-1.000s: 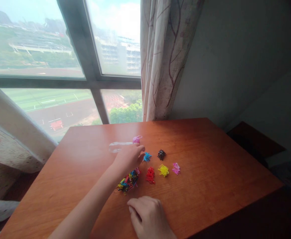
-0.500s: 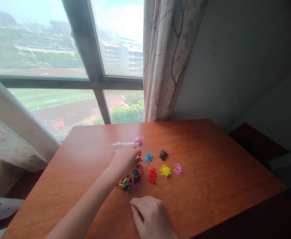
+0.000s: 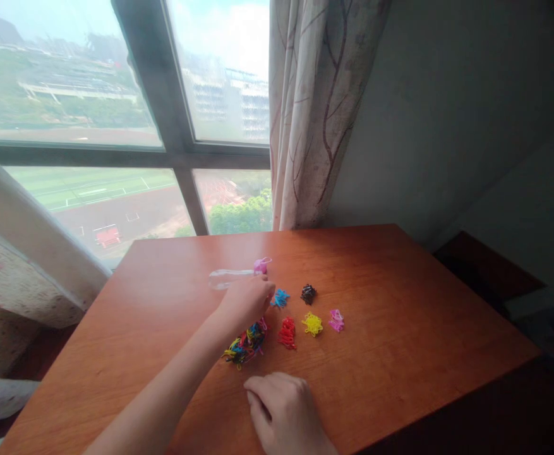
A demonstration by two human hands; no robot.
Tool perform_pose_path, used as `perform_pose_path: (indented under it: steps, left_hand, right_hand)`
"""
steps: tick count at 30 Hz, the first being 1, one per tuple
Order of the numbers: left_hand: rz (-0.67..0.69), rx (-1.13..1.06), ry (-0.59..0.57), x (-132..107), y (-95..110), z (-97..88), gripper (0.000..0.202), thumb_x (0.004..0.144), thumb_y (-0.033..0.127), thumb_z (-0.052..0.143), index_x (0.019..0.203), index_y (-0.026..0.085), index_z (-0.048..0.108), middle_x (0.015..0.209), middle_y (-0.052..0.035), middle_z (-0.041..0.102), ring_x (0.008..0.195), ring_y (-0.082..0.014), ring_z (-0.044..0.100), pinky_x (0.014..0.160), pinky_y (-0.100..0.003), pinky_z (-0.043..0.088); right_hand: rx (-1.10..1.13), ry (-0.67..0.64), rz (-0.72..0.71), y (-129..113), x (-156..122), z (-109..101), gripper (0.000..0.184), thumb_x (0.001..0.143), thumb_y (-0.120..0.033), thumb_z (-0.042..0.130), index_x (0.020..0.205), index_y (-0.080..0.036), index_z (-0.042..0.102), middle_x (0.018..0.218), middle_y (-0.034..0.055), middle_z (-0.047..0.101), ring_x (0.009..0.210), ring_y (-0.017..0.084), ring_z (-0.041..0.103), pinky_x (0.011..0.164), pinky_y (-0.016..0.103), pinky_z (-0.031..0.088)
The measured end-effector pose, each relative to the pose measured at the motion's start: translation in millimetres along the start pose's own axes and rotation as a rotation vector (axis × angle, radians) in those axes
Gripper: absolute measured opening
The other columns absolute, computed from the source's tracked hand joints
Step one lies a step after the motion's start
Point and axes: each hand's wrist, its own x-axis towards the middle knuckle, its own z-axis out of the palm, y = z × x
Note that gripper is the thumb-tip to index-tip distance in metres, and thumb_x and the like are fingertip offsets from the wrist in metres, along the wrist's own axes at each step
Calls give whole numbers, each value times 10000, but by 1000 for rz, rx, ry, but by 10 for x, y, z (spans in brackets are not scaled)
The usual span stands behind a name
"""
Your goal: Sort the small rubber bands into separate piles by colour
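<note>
My left hand (image 3: 248, 297) reaches over the table to the left edge of a small pile of blue loops (image 3: 280, 299). Its fingers are drawn together and angled down; whatever they hold is hidden. Under the wrist, partly covered, lies a mixed heap of coloured loops (image 3: 247, 346) that look like small hair elastics. Sorted piles of red loops (image 3: 287, 333), yellow loops (image 3: 313, 324), pink loops (image 3: 336, 320) and black loops (image 3: 308, 294) lie to the right. My right hand (image 3: 286, 411) rests curled on the table near the front, apart from the piles.
A clear plastic container (image 3: 224, 275) with a pink lid (image 3: 260, 265) lies behind my left hand. The brown wooden table (image 3: 400, 316) stands against a window (image 3: 220, 189), with curtains (image 3: 314, 126) beside it.
My left hand has shifted slightly right, toward the blue pile. A blue loop that showed near its fingertips is now at the pile's edge or hidden. My right hand stays put.
</note>
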Motion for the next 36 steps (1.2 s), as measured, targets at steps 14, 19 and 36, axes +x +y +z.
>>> perform_pose_path:
  steps: [14, 19, 36]
  left_hand:
    - [68, -1, 11, 65, 43, -3, 196, 844, 176, 524, 848, 216, 715, 889, -62, 687, 734, -192, 659, 635, -278, 464]
    - [95, -8, 32, 123, 51, 12, 198, 853, 183, 531, 876, 223, 724, 895, -59, 680, 706, -174, 648, 603, -257, 448]
    - [-96, -114, 214, -1022, 32, -139, 192, 924, 294, 466, 956, 264, 653, 941, -20, 698, 738, -179, 681, 581, -242, 432]
  right_hand:
    - [-15, -19, 13, -8, 2, -18, 196, 849, -129, 495, 904, -264, 627, 749, -21, 684, 675, 156, 625, 629, 234, 380]
    - [-10, -15, 15, -6, 11, -22, 201, 842, -133, 490, 899, -270, 625, 756, -28, 685, 679, 159, 627, 624, 243, 372]
    - [59, 139, 123, -8, 54, -40, 242, 901, -162, 425, 901, -246, 651, 755, -1, 689, 691, 154, 650, 642, 226, 394]
